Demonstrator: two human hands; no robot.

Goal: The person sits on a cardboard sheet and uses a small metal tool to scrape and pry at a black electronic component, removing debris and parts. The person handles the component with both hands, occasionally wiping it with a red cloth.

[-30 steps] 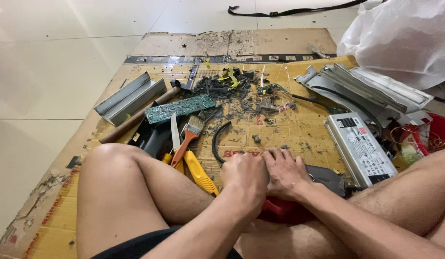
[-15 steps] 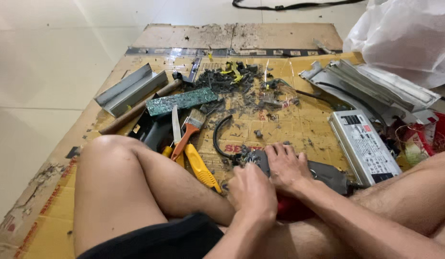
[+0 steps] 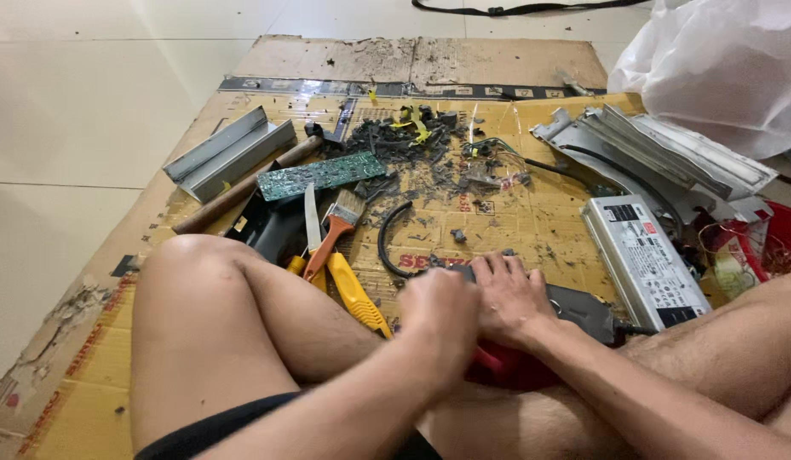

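Head view: the person sits cross-legged on a flattened sheet of tan corrugated cardboard [image 3: 532, 221], both hands low between the knees. The left hand [image 3: 442, 311] is blurred and curled into a loose fist; whether it pinches anything I cannot tell. The right hand [image 3: 510, 294] lies flat, fingers spread and pressed down on a dark grey moulded power tool with a red plastic body [image 3: 574, 311], which rests on the cardboard against the person's shins, a black cord leaving its right end. It looks rigid and fairly heavy, its casing smooth and hard, so it would best be gripped around the thick grey body, not by the cord.

Just left of the hands lie a yellow-handled cutter [image 3: 354, 294], an orange-handled paintbrush with pale bristles [image 3: 336, 230] and a bare steel blade [image 3: 311, 220]. Farther off sit a green printed circuit board [image 3: 323, 175], thin and brittle-looking, folded grey sheet-metal channels [image 3: 229, 153], a ribbed silver metal power supply box [image 3: 647, 260], a scatter of dark crumbly debris [image 3: 412, 145] and a soft translucent white plastic bag [image 3: 727, 68]
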